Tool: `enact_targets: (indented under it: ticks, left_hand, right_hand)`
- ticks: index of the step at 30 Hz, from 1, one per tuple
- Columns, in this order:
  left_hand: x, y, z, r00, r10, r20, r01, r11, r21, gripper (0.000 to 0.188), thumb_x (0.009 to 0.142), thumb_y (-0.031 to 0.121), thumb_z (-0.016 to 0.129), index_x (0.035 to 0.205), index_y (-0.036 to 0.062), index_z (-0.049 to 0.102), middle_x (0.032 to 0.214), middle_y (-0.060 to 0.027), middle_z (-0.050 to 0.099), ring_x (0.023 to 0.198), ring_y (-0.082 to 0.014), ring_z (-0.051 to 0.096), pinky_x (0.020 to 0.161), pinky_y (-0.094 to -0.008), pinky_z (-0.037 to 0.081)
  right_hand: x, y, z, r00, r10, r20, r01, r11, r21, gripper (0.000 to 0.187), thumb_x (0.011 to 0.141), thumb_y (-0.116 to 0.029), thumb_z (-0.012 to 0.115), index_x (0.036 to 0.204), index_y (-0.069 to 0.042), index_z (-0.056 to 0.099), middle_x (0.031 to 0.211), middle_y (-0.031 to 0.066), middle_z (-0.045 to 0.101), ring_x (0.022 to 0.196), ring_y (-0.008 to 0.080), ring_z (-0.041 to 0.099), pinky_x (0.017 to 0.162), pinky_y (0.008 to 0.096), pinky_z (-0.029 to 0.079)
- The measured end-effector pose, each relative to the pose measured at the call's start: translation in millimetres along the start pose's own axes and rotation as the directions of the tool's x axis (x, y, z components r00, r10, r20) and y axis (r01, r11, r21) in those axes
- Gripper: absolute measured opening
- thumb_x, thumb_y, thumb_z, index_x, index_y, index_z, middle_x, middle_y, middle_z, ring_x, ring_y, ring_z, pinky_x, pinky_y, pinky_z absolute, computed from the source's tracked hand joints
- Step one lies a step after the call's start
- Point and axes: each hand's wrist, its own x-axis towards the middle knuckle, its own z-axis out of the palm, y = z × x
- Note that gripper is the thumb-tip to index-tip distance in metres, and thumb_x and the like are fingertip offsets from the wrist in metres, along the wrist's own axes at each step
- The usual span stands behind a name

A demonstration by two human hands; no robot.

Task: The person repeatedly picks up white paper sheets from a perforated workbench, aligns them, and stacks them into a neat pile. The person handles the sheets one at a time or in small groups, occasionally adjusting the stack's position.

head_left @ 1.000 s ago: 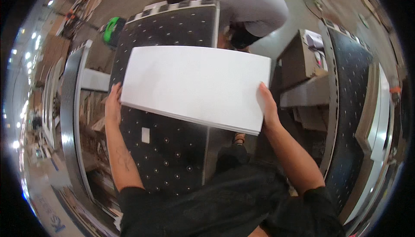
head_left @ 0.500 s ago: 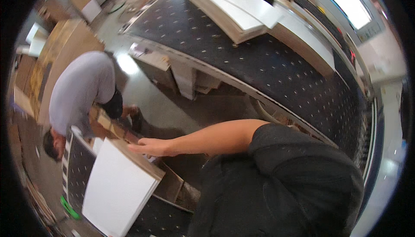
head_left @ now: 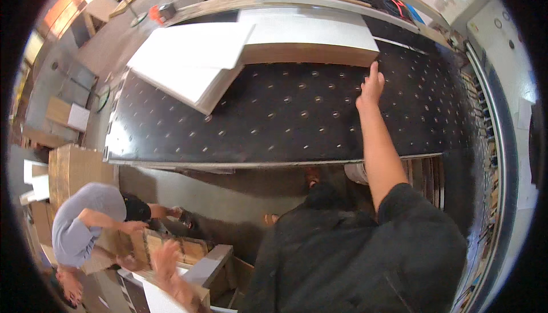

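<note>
At far left, a tall brown block stands on the floor behind a co-worker in a pale grey top, who bends forward; one hand of the co-worker is near a yellowish wooden piece. To the right of the co-worker, at the lower edge, is the person's left hand, blurred, its fingers extended and apart, with nothing seen in its grasp. It lies over or just beside the white panels; contact cannot be told. Above, an angled stack of white panels occupies the left part of a black counter, whose surface bears rows of small pale studs. The uppermost panel of this stack is turned out of line with those beneath. Its right corner meets or overlaps the straight stack of white-topped panels, which lies along the far side of the counter and shows a brown front edge. At the near right corner of that straight stack is the right hand, one finger extended to the corner; whether it grips cannot be told. At far right, a long metal rail curves alongside the counter.
</note>
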Motion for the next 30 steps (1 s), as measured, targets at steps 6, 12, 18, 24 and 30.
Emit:
enact_targets:
  ticks: [6, 12, 18, 24, 30]
  left_hand:
    - [130, -1, 233, 0.883, -0.164, 0.439, 0.286, 0.931, -0.227, 0.053, 0.108, 0.022, 0.054, 0.155, -0.0019, 0.043, 0.147, -0.0206, 0.058, 0.133, -0.03, 0.059, 0.112, -0.041, 0.045]
    - [254, -13, 386, 0.915, -0.281, 0.288, 0.378, 0.846, -0.376, 0.057, 0.11, 0.033, 0.056, 0.157, 0.0031, 0.043, 0.152, -0.0147, 0.055, 0.137, -0.0255, 0.055, 0.113, -0.0399, 0.043]
    - [283, -28, 431, 0.924, -0.376, 0.075, 0.373, 0.839, -0.395, 0.066, 0.109, 0.039, 0.057, 0.159, 0.0005, 0.037, 0.158, -0.0145, 0.048, 0.145, -0.0238, 0.045, 0.118, -0.039, 0.037]
    - [285, -26, 462, 0.941, -0.246, 0.231, 0.337, 0.719, -0.608, 0.078, 0.111, 0.043, 0.047, 0.166, 0.0006, 0.012, 0.171, -0.0188, 0.021, 0.159, -0.0271, 0.02, 0.128, -0.0368, 0.016]
    - [257, 27, 529, 0.642, -0.414, 0.645, 0.752, 0.504, -0.425, 0.076, 0.102, 0.029, 0.066, 0.164, 0.0143, 0.025, 0.143, -0.0144, 0.052, 0.124, -0.0277, 0.058, 0.097, -0.0463, 0.053]
  right_hand:
    - [84, 30, 50, 0.984, -0.065, -0.166, 0.061, 0.998, -0.028, 0.103, 0.1, -0.072, 0.047, 0.163, 0.002, 0.013, 0.167, 0.0277, 0.011, 0.156, 0.0403, 0.018, 0.126, 0.0509, 0.021]
    - [109, 42, 74, 0.948, -0.117, -0.296, 0.088, 0.99, -0.108, 0.085, 0.102, -0.065, 0.048, 0.155, -0.002, 0.028, 0.15, 0.0298, 0.027, 0.141, 0.0438, 0.03, 0.119, 0.0582, 0.025]
    - [149, 44, 37, 0.95, -0.172, -0.26, 0.182, 0.983, 0.015, 0.075, 0.105, -0.054, 0.05, 0.152, 0.001, 0.029, 0.145, 0.0289, 0.032, 0.136, 0.0415, 0.044, 0.114, 0.0546, 0.039]
    - [227, 38, -51, 0.961, -0.213, -0.177, 0.221, 0.975, 0.03, 0.058, 0.104, -0.043, 0.056, 0.135, 0.006, 0.047, 0.13, 0.0255, 0.058, 0.118, 0.0332, 0.06, 0.106, 0.0456, 0.045]
    - [213, 24, -154, 0.941, -0.292, -0.174, 0.256, 0.945, -0.202, 0.072, 0.107, -0.044, 0.054, 0.151, 0.008, 0.036, 0.158, 0.0259, 0.037, 0.147, 0.0352, 0.035, 0.122, 0.0436, 0.027]
